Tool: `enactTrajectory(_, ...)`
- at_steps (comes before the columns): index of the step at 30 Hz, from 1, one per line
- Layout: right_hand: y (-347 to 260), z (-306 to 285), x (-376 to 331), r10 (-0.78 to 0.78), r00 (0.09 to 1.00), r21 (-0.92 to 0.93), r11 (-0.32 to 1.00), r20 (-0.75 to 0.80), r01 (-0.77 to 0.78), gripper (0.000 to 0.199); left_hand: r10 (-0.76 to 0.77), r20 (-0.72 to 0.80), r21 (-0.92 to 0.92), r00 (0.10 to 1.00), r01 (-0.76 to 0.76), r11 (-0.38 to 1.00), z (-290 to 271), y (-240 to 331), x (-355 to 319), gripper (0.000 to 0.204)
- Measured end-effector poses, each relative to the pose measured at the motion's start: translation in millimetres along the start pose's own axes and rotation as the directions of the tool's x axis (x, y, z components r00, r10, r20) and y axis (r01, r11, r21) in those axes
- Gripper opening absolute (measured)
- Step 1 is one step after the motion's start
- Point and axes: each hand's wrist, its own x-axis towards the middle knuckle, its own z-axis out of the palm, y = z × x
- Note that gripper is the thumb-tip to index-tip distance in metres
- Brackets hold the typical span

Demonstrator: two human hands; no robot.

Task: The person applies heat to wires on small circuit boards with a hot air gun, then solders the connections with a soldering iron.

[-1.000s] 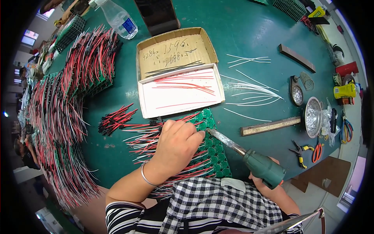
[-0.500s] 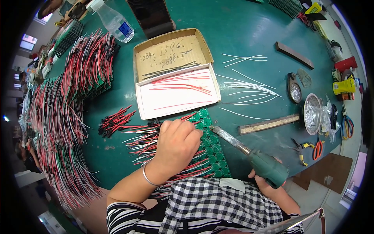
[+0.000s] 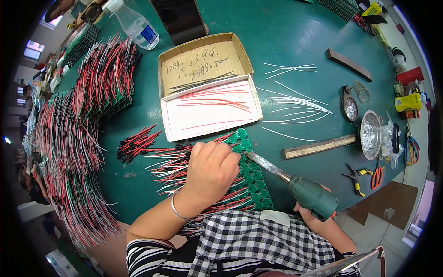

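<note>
My right hand (image 3: pixel 308 216) grips the green handle of a soldering iron (image 3: pixel 313 196). The iron's metal barrel slants up to the left, and its tip is at the green circuit board panel (image 3: pixel 258 190), close beside my left fingers. My left hand (image 3: pixel 211 168) is closed in a pinch over the panel. Its fingertips are hidden beneath it, so what they hold does not show. Red, white and black wires (image 3: pixel 168 167) spread leftward from the panel, under my left hand and forearm.
Behind the panel stands a cardboard box (image 3: pixel 168 129) with red and black wires. White wires (image 3: pixel 300 104) lie right of it, near a metal dish (image 3: pixel 369 136), a wooden strip (image 3: pixel 318 147) and pliers (image 3: pixel 355 177). Wired boards (image 3: pixel 69 134) are stacked left; a bottle (image 3: pixel 138 30) stands beyond.
The soldering iron and my right hand have shifted slightly left, bringing the tip closer to my left fingers. My left hand has hardly moved.
</note>
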Motion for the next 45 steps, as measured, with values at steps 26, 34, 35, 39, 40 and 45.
enactTrajectory(26, 0, -6, 1, -0.036, 0.999, -0.014, 0.999, -0.015, 0.036, 0.020, 0.047, 0.099, -0.110, 0.994, -0.036, 0.993, -6, -14, -1, 0.019)
enactTrajectory(34, -3, -2, 2, -0.026, 1.000, -0.010, 1.000, -0.016, 0.026, 0.020, 0.082, 0.031, -0.062, 0.996, -0.080, 0.995, -2, -9, -3, 0.023)
enactTrajectory(35, -2, -2, 2, -0.018, 1.000, -0.039, 0.999, -0.003, 0.018, 0.018, 0.081, 0.032, -0.061, 0.996, -0.079, 0.995, -2, -9, -3, 0.023)
enactTrajectory(39, -3, 0, 4, -0.048, 0.999, -0.081, 0.996, -0.008, 0.047, 0.015, 0.078, 0.018, -0.062, 0.997, -0.077, 0.995, -2, -8, -4, 0.024)
enactTrajectory(40, -3, -1, 5, -0.050, 0.999, -0.080, 0.996, -0.007, 0.049, 0.015, 0.078, 0.015, -0.059, 0.997, -0.077, 0.995, -3, -8, -4, 0.024)
enactTrajectory(45, 8, 2, -19, 0.100, 0.990, 0.101, 0.991, -0.097, -0.090, 0.027, 0.092, -0.003, -0.080, 0.996, -0.092, 0.992, -1, -10, -3, 0.022)
